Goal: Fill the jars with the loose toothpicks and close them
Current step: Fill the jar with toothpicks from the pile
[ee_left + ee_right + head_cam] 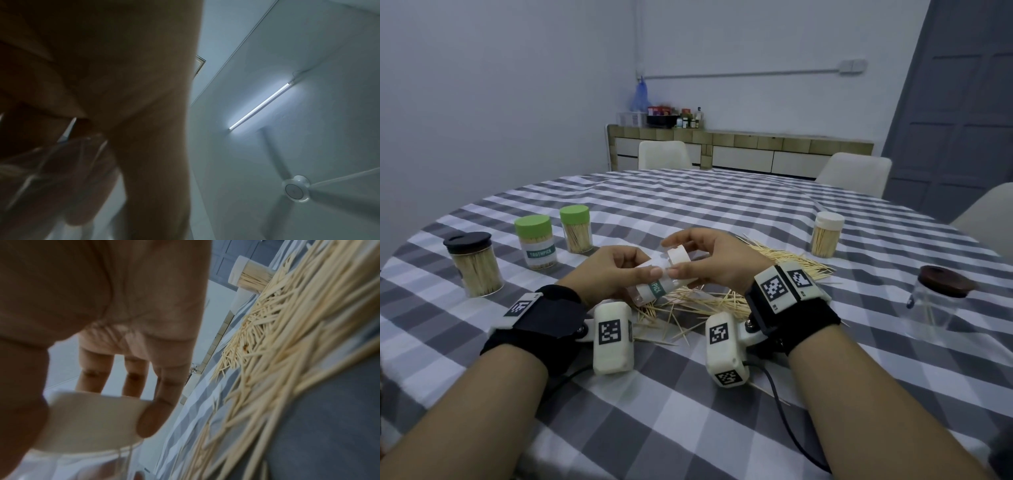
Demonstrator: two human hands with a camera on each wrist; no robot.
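Above the bench (722, 212) in the head view, your left hand (609, 270) grips a tilted jar (654, 291) while your right hand (717, 262) pinches its white lid (677, 255), over loose toothpicks (784, 262). Left wrist view: curled fingers (144, 113), blurred jar. Right wrist view: fingertips (152, 418) pinch the lid (92, 421); a filled jar (252, 277) stands beyond the toothpicks.

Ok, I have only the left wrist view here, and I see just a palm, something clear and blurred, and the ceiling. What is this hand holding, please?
Observer: The left hand grips a clear jar with a TOOTHPICK label, held tilted above the table.
Operator: And what is the other hand doing?
Observer: The right hand pinches the white lid at the upper end of that jar. I cannot tell if the lid is fully seated.
Operator: Are there toothpicks loose on the table?
Observer: Yes, a pile of loose toothpicks lies on the checked tablecloth, under and beyond the hands.
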